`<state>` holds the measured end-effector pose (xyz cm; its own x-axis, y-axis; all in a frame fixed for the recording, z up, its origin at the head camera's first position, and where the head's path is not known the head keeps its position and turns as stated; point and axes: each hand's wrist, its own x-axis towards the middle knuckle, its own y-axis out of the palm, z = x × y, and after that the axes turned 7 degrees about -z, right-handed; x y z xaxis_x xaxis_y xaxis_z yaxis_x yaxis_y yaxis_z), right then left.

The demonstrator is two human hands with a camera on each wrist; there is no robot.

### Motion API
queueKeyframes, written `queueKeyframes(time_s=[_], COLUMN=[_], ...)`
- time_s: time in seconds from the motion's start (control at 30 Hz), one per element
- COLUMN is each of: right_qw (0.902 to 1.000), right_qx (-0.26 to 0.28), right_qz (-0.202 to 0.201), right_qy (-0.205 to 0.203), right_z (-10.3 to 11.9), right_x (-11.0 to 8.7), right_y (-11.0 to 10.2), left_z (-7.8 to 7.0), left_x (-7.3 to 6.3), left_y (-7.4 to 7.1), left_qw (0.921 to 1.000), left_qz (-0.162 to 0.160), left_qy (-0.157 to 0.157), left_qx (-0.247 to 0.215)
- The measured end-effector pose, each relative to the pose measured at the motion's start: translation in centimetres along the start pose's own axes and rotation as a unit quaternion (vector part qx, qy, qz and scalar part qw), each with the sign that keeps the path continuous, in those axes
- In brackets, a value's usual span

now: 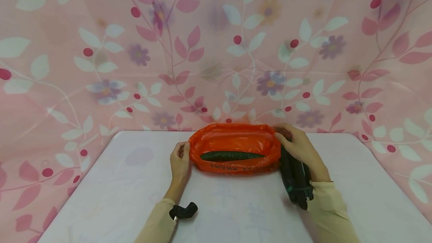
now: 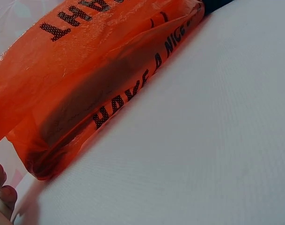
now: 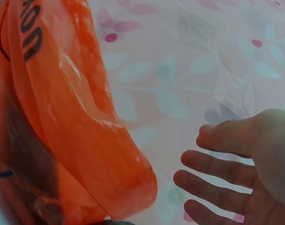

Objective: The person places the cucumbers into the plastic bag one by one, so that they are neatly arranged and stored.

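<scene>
An orange plastic bag (image 1: pixel 236 138) with dark print lies mouth-up, its rim rolled outward. Inside it, along the near wall, lies a dark green cucumber (image 1: pixel 233 155); in the left wrist view it shows as a shadow through the plastic. My left hand (image 1: pixel 180 160) pinches the bag's left end at the rim, fingers bent, the thumb partly hidden in the left wrist view. At the right end my right hand (image 1: pixel 300 147) is held with fingers extended and spread, beside the bag in the right wrist view. A dark, glossy, elongated thing (image 1: pixel 287 171) lies beneath the right hand and wrist.
A white-covered table (image 1: pixel 229 213) carries the bag near its far edge. Behind it hangs a pink curtain (image 1: pixel 216 48) with leaves and flowers. A black wrist camera (image 1: pixel 183 211) sits on the left sleeve.
</scene>
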<state>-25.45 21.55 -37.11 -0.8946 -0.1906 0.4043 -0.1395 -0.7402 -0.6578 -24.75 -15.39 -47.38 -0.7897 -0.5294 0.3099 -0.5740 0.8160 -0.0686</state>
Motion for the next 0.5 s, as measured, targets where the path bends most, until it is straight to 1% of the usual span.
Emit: queueKeyframes(time_s=[0.1, 0.33, 0.5], right_qw=[0.9999, 0.9995, 0.999], right_qx=[-0.003, -0.01, -0.019], right_qz=[-0.006, -0.022, -0.018], right_qy=[0.007, 0.021, 0.037], right_z=[-0.5, -1.2, -1.2], right_x=[-0.1, -0.3, -0.4], right_y=[-0.4, -1.4, -2.1], left_z=[0.2, 0.1, 0.0], left_x=[0.0, 0.0, 0.0], left_y=[0.0, 0.1, 0.0], left_qw=[1.0, 1.0, 0.9999], left_qz=[-0.005, -0.006, -0.001], left_qy=[0.005, 0.001, -0.005], left_qx=[0.001, -0.001, -0.01])
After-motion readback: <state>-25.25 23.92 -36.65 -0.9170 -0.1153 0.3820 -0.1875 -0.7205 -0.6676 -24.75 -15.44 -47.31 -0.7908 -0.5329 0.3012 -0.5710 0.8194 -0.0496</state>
